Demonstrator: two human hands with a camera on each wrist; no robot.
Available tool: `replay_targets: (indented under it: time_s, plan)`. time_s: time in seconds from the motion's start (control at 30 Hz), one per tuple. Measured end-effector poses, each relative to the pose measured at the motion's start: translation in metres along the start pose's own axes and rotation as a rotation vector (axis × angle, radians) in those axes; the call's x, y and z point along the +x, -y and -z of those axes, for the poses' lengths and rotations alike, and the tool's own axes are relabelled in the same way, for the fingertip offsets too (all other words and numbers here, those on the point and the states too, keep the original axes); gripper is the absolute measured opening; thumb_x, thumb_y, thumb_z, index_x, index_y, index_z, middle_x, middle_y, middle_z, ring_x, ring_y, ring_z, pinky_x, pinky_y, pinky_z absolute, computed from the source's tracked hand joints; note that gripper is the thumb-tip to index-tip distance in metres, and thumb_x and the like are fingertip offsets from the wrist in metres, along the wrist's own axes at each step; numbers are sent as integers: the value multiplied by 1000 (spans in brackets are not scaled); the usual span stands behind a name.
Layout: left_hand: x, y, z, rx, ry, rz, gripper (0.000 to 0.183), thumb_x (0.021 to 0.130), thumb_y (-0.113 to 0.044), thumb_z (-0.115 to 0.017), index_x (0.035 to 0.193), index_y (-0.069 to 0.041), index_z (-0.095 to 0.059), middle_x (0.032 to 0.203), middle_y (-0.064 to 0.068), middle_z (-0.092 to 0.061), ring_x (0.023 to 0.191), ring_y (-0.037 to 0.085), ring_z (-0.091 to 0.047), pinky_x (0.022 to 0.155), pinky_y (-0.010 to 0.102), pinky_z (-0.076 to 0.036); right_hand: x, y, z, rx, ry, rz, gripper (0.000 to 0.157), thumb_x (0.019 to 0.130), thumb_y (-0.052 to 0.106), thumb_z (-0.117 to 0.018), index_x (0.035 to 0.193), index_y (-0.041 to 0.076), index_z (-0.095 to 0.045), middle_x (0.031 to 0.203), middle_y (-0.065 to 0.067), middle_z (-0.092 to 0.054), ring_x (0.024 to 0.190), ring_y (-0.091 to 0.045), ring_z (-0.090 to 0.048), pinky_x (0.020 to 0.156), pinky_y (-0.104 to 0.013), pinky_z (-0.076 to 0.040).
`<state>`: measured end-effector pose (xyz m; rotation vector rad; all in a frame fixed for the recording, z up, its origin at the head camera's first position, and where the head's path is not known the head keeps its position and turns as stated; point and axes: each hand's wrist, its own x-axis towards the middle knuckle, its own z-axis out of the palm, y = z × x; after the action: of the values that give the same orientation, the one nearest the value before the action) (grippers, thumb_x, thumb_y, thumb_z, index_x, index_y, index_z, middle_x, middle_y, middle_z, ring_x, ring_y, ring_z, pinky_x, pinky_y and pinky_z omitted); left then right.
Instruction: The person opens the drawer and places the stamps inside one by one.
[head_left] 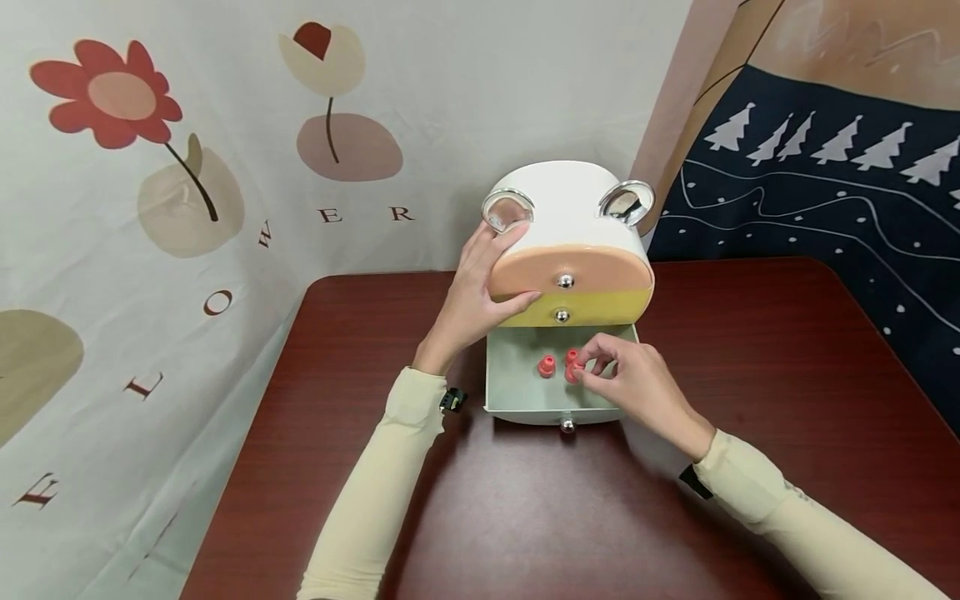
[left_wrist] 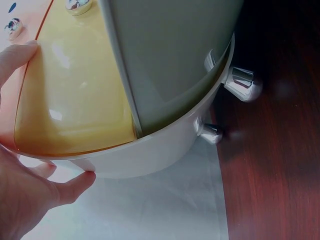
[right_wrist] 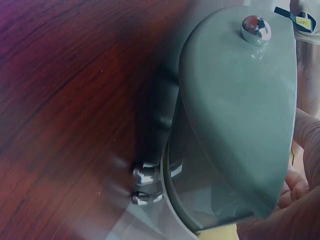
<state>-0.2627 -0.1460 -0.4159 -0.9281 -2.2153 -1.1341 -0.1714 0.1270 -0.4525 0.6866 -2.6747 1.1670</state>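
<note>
A small rounded chest with a white body (head_left: 566,187) has its lowest, grey-green drawer (head_left: 517,392) pulled out; the peach drawer (head_left: 525,268) and yellow drawer (head_left: 600,308) above are closed. My left hand (head_left: 472,287) rests on the chest's left side, its fingers spread and its thumb across the front, as the left wrist view also shows. Inside the open drawer, my right hand (head_left: 637,379) pinches a small red knobbed piece (head_left: 573,373) between thumb and fingertips. Beside it are two similar red pieces, one (head_left: 547,367) to the left and one (head_left: 573,356) just behind.
Silver ring-shaped ears (head_left: 633,202) stick out from the chest's top, and a silver knob (head_left: 567,426) projects from the open drawer. Silver feet (left_wrist: 210,132) show underneath. The chest stands on a dark red wooden table (head_left: 750,358), close to a printed cloth backdrop (head_left: 465,83).
</note>
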Motion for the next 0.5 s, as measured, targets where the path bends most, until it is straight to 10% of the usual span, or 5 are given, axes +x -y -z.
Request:
replay_targets:
  time_s: [0.5]
  plan:
    - [-1,0,2,-1,6,26,86,88,-25,-95,162,-16,-51,160,10,-52,162,21,-23,132,43,-12,12,1,-17,-57,96,11,21,89,10,-90,88,26,-76,79,17,-71,71,-3,-66,65,-31,-54]
